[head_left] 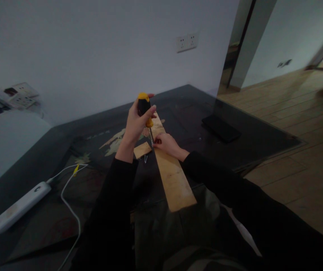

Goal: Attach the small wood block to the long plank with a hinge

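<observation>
One screwdriver [144, 110], yellow and black, stands nearly upright in the left hand [135, 126], which is clenched around its handle. Its tip meets the long wooden plank [170, 170], one of two pieces of wood; the small block [142, 149] lies just at the plank's 9 o'clock. The right hand [167, 143] rests on the plank, fingertips pinched at the tip around something too small to make out. One white power strip [20, 206] lies at 8 o'clock, and a dark flat object [221, 128] at 2 o'clock, hard to identify.
</observation>
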Available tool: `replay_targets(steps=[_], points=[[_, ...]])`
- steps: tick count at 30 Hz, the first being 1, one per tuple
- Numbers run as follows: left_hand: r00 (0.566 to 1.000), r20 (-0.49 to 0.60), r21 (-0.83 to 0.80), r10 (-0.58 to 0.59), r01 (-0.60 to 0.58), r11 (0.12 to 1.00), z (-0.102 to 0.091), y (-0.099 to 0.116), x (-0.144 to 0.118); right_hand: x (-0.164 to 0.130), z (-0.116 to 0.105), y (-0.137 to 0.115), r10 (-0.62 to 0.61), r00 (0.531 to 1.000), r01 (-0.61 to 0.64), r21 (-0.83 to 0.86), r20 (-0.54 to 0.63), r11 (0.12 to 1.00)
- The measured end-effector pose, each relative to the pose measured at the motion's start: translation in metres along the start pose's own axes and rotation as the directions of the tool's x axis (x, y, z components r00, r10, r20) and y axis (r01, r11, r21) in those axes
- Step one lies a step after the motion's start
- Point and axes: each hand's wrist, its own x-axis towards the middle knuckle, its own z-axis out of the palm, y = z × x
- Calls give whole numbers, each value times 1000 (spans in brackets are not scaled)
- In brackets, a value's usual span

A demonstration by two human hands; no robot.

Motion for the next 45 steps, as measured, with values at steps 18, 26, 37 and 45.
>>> replay_targets(steps=[18, 26, 37, 45], points=[[993, 80, 85, 86, -93, 992, -17, 18, 3, 0, 0, 1, -10, 1000, 10, 22, -10, 1000], [992, 22, 167, 126, -128, 978, -6, 15, -2, 0, -3, -2, 8, 1000, -8, -18, 16, 1000], [910, 289, 583, 296, -413, 700, -17, 13, 6, 1, -3, -1, 12, 1000, -11, -46, 23, 999], [930, 225, 670, 290, -364, 647, -6, 19, -4, 1, -3, -1, 8, 999, -5, -80, 31, 997]])
